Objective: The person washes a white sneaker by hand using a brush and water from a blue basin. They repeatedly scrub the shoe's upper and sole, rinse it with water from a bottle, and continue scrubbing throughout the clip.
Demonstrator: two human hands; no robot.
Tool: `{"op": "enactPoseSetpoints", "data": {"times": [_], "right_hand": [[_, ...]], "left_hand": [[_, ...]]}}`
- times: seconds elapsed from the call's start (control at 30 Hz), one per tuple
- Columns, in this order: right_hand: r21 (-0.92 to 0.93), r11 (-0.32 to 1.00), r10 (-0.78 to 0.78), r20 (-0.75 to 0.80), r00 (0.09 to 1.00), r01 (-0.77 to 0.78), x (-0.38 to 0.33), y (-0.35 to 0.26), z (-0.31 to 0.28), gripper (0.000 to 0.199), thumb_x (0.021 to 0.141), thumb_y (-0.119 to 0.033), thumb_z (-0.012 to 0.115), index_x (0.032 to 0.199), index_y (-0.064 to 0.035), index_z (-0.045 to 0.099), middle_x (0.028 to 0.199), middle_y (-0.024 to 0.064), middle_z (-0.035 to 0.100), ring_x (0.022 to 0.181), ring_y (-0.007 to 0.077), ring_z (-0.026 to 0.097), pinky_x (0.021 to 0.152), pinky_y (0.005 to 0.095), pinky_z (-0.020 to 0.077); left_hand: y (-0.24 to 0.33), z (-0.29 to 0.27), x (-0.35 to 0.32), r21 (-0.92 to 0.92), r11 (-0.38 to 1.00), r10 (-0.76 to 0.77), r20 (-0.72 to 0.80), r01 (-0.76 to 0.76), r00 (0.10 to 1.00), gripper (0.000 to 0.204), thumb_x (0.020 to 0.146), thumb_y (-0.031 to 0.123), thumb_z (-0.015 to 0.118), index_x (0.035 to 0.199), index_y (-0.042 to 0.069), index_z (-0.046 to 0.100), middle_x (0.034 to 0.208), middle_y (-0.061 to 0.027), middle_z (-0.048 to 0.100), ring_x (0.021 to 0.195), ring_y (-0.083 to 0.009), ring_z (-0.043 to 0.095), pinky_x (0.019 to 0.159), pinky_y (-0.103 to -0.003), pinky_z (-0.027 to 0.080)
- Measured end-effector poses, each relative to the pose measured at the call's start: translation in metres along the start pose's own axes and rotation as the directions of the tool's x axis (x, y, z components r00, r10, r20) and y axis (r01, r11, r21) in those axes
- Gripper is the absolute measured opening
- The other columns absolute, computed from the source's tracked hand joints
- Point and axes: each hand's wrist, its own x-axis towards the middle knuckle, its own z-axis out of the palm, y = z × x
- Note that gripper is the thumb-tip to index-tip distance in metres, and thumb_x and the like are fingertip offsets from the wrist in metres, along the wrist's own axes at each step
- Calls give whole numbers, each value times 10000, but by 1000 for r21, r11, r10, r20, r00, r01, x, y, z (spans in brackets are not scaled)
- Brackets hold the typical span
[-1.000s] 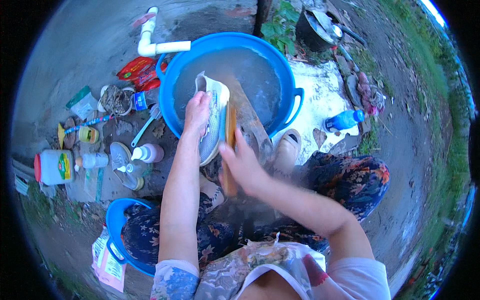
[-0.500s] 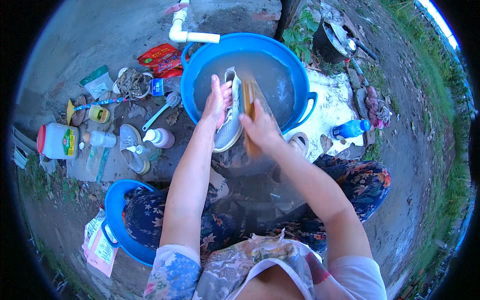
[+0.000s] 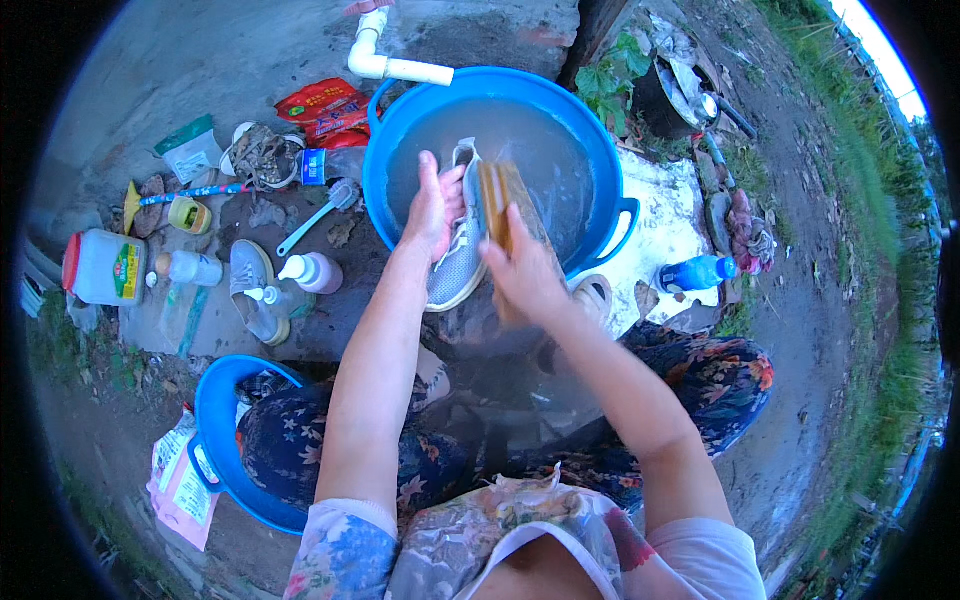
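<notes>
Sneaker: here's the grey mesh sneaker (image 3: 457,268), mid-frame, toe pointing down the picture, held over the near edge of the blue tub (image 3: 604,160) with its cloudy water.
Left hand: the left hand (image 3: 432,218) has its fingers clamped on the sneaker's upper, thumb sticking up, clear of it.
Right hand: over on the other side, the right hand (image 3: 522,278) has its fingers wrapped tight round the wooden-backed scrub brush (image 3: 495,195).
Bristles: right alongside the sneaker, but whether they touch it, I can't tell.
Step in hand: scrubbing the sneaker's right-hand side, I'd judge, 2 hands at work.
Next stroke: should call for a steady left hold and the brush pressed flat along that edge.
Left of frame: 1 more grey sneaker (image 3: 250,283) on the ground, beside a pink-and-white bottle (image 3: 316,273).
Top of frame: a white pipe (image 3: 415,71) pokes out over the tub's rim.
</notes>
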Motion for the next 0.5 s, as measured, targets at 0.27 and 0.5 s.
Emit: {"op": "enactPoseSetpoints", "data": {"times": [0.27, 0.5], "right_hand": [[-194, 975, -96, 69, 993, 108, 11, -2, -4, 694, 884, -246, 539, 1424, 5, 182, 855, 301, 624, 771, 421, 635, 702, 477, 509], [-171, 962, -207, 53, 977, 213, -48, -1, -3, 650, 894, -286, 520, 1398, 24, 251, 767, 295, 622, 664, 400, 642, 631, 471, 524]], "left_hand": [[4, -4, -1, -17, 1000, 25, 53, -24, 998, 984, 853, 750, 172, 1424, -50, 208, 1418, -232, 351, 1302, -305, 367, 1097, -406, 240], [10, -7, -9, -149, 988, -40, -26, 36, 999, 989, 849, 755, 168, 1434, -42, 177, 1402, -269, 355, 1277, -318, 400, 1082, -407, 268]]}}
